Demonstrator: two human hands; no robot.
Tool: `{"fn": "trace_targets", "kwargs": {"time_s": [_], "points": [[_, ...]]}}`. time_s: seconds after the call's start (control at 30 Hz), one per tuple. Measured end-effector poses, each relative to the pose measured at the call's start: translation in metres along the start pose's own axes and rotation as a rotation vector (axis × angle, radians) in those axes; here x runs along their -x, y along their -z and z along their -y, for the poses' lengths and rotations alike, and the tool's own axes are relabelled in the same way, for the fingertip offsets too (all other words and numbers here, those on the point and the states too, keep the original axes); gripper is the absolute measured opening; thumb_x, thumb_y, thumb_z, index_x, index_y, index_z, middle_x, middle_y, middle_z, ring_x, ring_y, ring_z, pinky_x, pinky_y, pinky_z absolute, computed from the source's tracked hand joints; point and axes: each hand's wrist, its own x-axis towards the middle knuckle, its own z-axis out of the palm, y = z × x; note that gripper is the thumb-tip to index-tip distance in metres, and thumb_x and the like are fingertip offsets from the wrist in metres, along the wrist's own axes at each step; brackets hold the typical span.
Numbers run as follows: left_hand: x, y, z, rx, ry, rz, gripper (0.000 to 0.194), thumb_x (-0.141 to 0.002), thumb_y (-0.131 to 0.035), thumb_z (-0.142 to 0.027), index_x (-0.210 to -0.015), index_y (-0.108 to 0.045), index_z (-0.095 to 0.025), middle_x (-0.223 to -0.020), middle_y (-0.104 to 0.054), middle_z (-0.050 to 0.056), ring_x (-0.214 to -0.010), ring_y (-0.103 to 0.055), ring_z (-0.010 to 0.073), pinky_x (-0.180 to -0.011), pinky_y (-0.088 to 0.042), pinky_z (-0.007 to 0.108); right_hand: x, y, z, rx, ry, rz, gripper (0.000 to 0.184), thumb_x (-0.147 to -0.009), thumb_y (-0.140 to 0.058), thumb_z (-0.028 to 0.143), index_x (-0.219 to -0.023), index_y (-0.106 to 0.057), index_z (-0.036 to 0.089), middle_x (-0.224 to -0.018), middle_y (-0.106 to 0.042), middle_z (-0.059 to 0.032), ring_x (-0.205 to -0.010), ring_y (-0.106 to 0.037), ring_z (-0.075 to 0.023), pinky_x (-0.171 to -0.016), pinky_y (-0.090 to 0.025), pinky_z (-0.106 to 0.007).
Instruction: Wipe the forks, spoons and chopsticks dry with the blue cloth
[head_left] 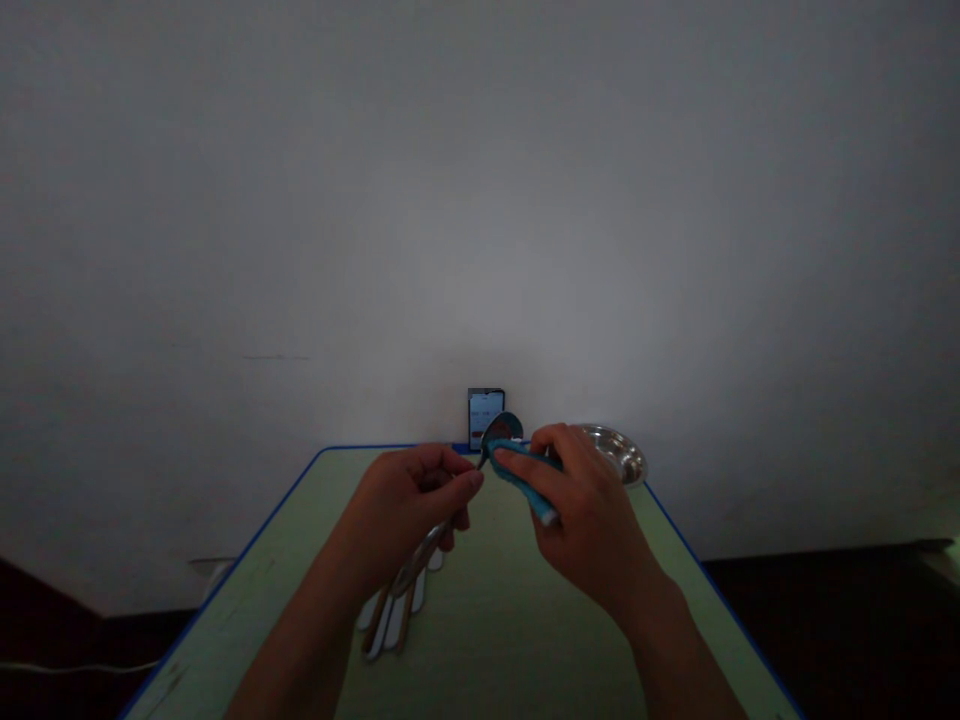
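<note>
My left hand grips the handle of a metal spoon, whose bowl rises above my fingers. My right hand is pressing a folded blue cloth against the spoon's bowl, which it partly hides. A shallow steel dish sits just behind my right hand, at the far right of the green table. Below my left hand lie several long utensils, some brown and some white, partly hidden by my wrist.
A phone stands upright at the table's far edge, in front of a plain wall. The table has a blue border and narrows towards the far side. Dark floor lies on both sides, with a white cable at the left.
</note>
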Motion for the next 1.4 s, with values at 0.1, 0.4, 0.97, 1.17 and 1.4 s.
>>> {"fn": "trace_targets", "kwargs": {"time_s": [0.1, 0.4, 0.97, 1.17, 1.4], "points": [[0.0, -0.001, 0.0016, -0.001, -0.014, 0.001, 0.017, -0.072, -0.06, -0.033, -0.069, -0.058, -0.016, -0.049, -0.058, -0.004, -0.039, -0.05, 0.0084, -0.04, -0.039, 0.018, 0.0005, -0.0005, -0.0008, 0.003, -0.009, 0.005, 0.054, -0.069, -0.048, 0.0, -0.117, -0.056, 0.024, -0.099, -0.048, -0.0076, -0.093, -0.044, -0.0215, -0.078, -0.042, -0.038], [0.001, -0.0023, 0.0003, -0.02, -0.003, -0.002, 0.019, -0.071, -0.061, -0.035, -0.069, -0.058, -0.016, -0.049, -0.058, -0.003, -0.039, -0.052, 0.0095, -0.04, -0.04, 0.019, 0.0012, -0.0006, 0.0, 0.014, -0.033, 0.006, 0.056, -0.066, -0.048, 0.0, -0.116, -0.057, 0.024, -0.099, -0.048, -0.0075, -0.093, -0.045, -0.0217, -0.078, -0.043, -0.038], [0.0032, -0.0004, 0.0019, -0.056, -0.016, 0.017, 0.018, -0.074, -0.059, -0.033, -0.071, -0.059, -0.016, -0.05, -0.058, -0.004, -0.04, -0.053, 0.0087, -0.041, -0.04, 0.018, 0.0015, -0.0014, 0.0001, 0.044, -0.081, 0.001, 0.056, -0.067, -0.046, 0.0, -0.117, -0.057, 0.021, -0.097, -0.048, -0.0077, -0.091, -0.044, -0.021, -0.077, -0.042, -0.037], [0.0052, 0.0015, 0.0037, -0.079, -0.017, 0.022, 0.018, -0.075, -0.058, -0.033, -0.073, -0.059, -0.015, -0.05, -0.058, -0.004, -0.04, -0.053, 0.009, -0.04, -0.039, 0.018, 0.002, -0.0019, -0.0005, 0.059, -0.093, -0.021, 0.055, -0.067, -0.047, 0.001, -0.117, -0.058, 0.021, -0.095, -0.048, -0.0075, -0.09, -0.044, -0.0213, -0.076, -0.042, -0.037], [0.0047, 0.0021, 0.0052, -0.078, -0.019, 0.024, 0.018, -0.074, -0.058, -0.033, -0.072, -0.059, -0.015, -0.05, -0.058, -0.003, -0.04, -0.053, 0.0093, -0.04, -0.04, 0.019, 0.0015, -0.0025, -0.0012, 0.07, -0.102, -0.046, 0.056, -0.065, -0.046, 0.0, -0.115, -0.059, 0.02, -0.095, -0.048, -0.0077, -0.088, -0.045, -0.021, -0.076, -0.042, -0.037]]}}
